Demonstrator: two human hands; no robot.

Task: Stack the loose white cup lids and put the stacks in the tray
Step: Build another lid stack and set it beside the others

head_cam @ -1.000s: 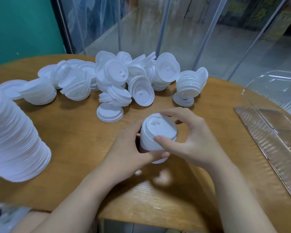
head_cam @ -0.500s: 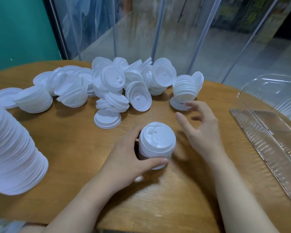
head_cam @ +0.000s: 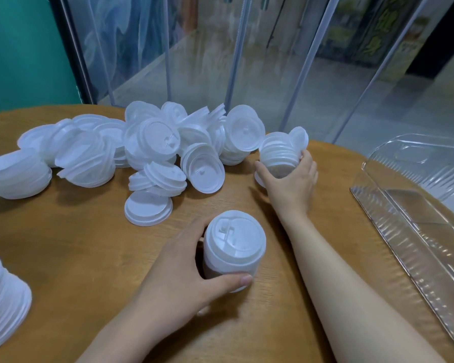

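A short upright stack of white lids (head_cam: 233, 247) stands on the round wooden table (head_cam: 76, 252), and my left hand (head_cam: 184, 279) is wrapped around its side. Farther back my right hand (head_cam: 290, 179) closes on a small tilted stack of lids (head_cam: 279, 153) at the right end of the pile. The pile of loose white lids (head_cam: 168, 150) spreads across the back of the table. One lid (head_cam: 147, 210) lies flat in front of it. The clear plastic tray (head_cam: 414, 231) sits at the right edge, with no lids visible in it.
A tall leaning stack of lids (head_cam: 3, 299) fills the lower left corner. Another nested bunch (head_cam: 13, 174) lies at the far left. Clear plastic strip curtains (head_cam: 236, 56) hang just behind the table, with a teal wall (head_cam: 24, 48) at the left.
My right hand left the stack held by my left hand, reached back and to the right, and closed on the small tilted stack. My left hand stayed on its stack.
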